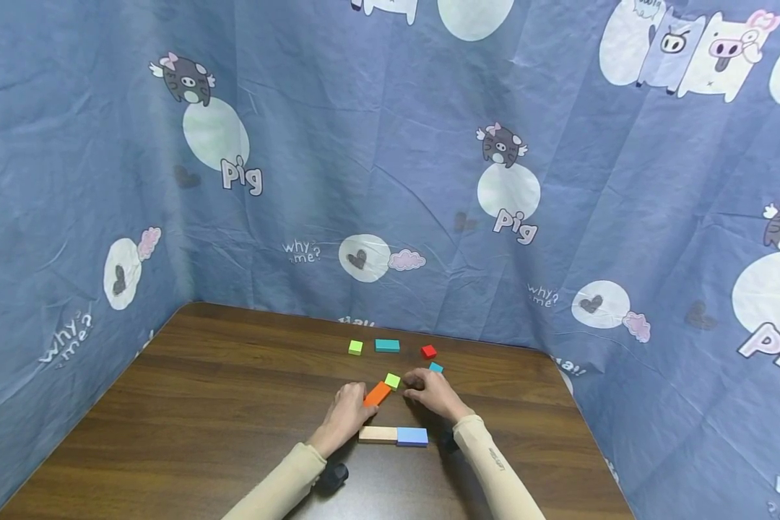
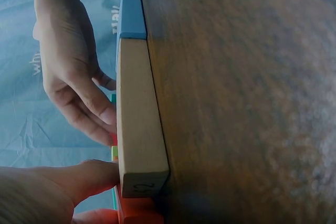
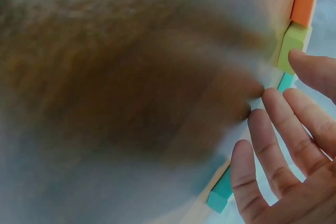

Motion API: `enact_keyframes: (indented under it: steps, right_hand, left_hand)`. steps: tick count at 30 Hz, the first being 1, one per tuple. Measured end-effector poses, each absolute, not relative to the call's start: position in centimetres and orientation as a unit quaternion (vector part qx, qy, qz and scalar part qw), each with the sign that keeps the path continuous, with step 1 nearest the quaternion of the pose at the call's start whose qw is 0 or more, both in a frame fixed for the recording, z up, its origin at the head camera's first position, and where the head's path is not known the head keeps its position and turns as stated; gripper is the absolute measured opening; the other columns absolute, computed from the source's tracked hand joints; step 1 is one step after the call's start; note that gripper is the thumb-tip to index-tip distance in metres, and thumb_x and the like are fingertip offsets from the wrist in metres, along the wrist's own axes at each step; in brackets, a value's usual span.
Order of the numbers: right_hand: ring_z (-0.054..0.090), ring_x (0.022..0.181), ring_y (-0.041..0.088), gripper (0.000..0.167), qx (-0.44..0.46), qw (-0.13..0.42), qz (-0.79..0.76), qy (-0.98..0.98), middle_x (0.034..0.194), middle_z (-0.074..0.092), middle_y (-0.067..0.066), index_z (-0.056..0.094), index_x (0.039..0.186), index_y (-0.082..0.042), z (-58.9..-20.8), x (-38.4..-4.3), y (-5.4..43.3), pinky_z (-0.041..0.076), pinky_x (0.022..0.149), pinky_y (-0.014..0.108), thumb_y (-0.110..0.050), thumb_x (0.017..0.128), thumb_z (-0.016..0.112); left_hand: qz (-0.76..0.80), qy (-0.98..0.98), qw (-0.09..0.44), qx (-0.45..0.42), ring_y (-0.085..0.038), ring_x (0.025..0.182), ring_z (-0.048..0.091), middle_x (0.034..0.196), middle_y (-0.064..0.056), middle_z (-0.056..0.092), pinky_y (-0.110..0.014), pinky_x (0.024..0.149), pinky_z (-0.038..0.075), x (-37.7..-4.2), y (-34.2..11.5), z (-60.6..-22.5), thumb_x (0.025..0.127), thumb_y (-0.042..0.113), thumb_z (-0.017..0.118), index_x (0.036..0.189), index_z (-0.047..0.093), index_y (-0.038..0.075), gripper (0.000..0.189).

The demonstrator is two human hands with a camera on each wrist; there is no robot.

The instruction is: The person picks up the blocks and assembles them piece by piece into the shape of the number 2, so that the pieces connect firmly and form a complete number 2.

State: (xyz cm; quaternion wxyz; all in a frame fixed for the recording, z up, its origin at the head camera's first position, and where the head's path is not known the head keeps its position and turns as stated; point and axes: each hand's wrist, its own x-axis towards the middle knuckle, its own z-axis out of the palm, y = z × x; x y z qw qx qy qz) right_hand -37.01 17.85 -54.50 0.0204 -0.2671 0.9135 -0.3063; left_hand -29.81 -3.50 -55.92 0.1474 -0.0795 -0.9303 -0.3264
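Observation:
My left hand (image 1: 346,413) pinches the near end of an orange block (image 1: 377,394) between thumb and fingers. At the block's far end a lime green cube (image 1: 393,380) lies against it. To the right of the cube hovers my right hand (image 1: 438,396), its fingers spread and relaxed with nothing held. In the right wrist view its thumb is close to the green cube (image 3: 294,40); whether they touch, I cannot tell. Nearer the body, a natural wood block (image 1: 378,435) and a blue block (image 1: 412,436) lie end to end in a row.
Behind the hands lie another lime cube (image 1: 355,347), a teal rectangular block (image 1: 387,345) and a red cube (image 1: 428,352). A small blue block (image 1: 435,367) sits just beyond the right hand. A patterned blue curtain (image 1: 377,195) borders the brown wooden table (image 1: 234,404).

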Motion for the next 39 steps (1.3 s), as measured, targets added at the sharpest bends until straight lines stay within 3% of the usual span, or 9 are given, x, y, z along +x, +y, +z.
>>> enact_keyframes:
  steps: [13, 29, 39]
  right_hand:
    - [0.067, 0.092, 0.013, 0.021, -0.234, 0.015, -0.346, 0.908, 0.102, 0.073, 0.001, 0.07, 0.107, -0.01, -55.2, -36.5, 19.6, 0.052, 0.079, 0.027, -0.019, 0.088, 0.07]
    - [0.066, 0.089, 0.013, 0.025, -0.19, 0.016, -0.399, 0.897, 0.102, 0.072, 0.005, 0.07, 0.108, -0.007, -55.5, -35.9, 22.1, 0.05, 0.074, 0.025, -0.021, 0.088, 0.07]
    - [0.066, 0.092, 0.015, 0.024, -0.157, 0.005, -0.405, 0.901, 0.1, 0.072, 0.002, 0.07, 0.106, -0.01, -55.3, -36.1, 22.7, 0.051, 0.078, 0.031, -0.024, 0.087, 0.071]
  left_hand:
    - [-0.321, -0.931, 0.152, -0.081, -0.014, 0.058, 0.049, 0.065, -0.002, 0.056, -0.03, 0.052, 0.04, -29.7, -3.6, -56.0, 0.071, 0.017, 0.084, 0.073, 0.059, 0.003, 0.028]
    - [-0.331, -0.93, 0.138, -0.075, -0.013, 0.059, 0.046, 0.066, -0.003, 0.056, -0.029, 0.052, 0.04, -29.6, -3.5, -56.0, 0.071, 0.017, 0.084, 0.073, 0.061, 0.003, 0.028]
    - [-0.331, -0.93, 0.143, -0.067, -0.013, 0.057, 0.049, 0.064, -0.001, 0.055, -0.029, 0.051, 0.04, -30.0, -3.5, -55.9, 0.07, 0.018, 0.085, 0.071, 0.059, 0.004, 0.029]
